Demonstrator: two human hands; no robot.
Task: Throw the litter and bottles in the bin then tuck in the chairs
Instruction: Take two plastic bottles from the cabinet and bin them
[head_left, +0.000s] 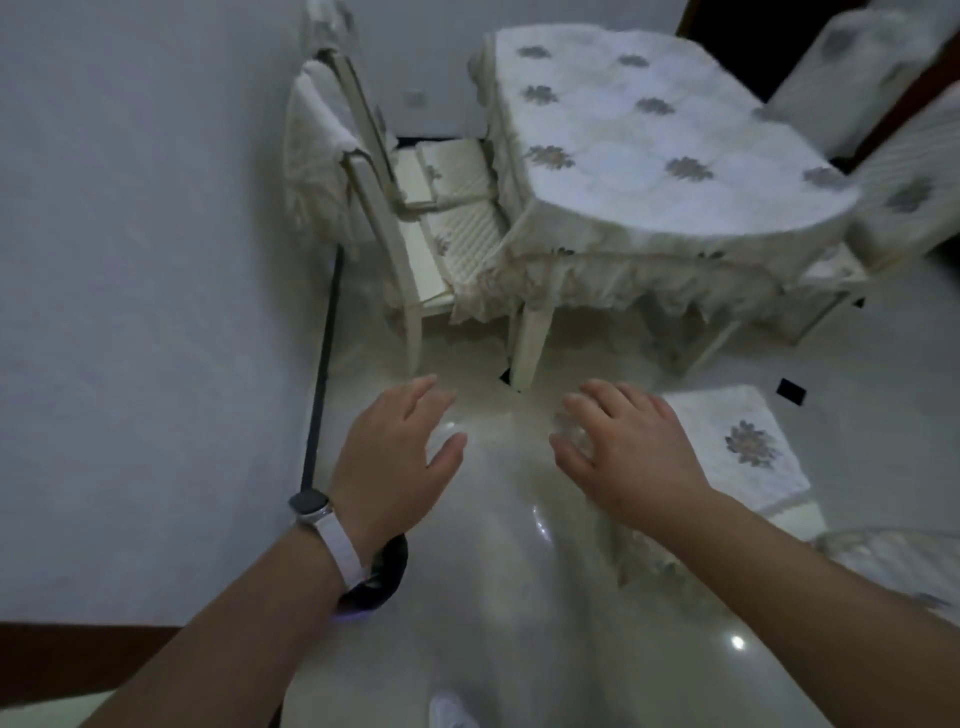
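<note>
My left hand (400, 457) and my right hand (623, 447) are held out over the glossy floor, fingers relaxed and spread, holding nothing. A cream chair (384, 218) stands at the left side of the table (649, 145), its padded seat partly under the lacy cloth. Another covered chair (732, 452) sits just right of my right hand, away from the table. Two more covered chairs (904, 171) stand at the table's far right. The tabletop bears only its flowered cloth. No litter, bottles or bin show in this view.
A white wall (145, 312) runs along the left with a dark skirting strip (322, 374) at its foot. A dark round object (384, 577) lies on the floor behind my left wrist. The table leg (530, 343) stands just ahead of my hands.
</note>
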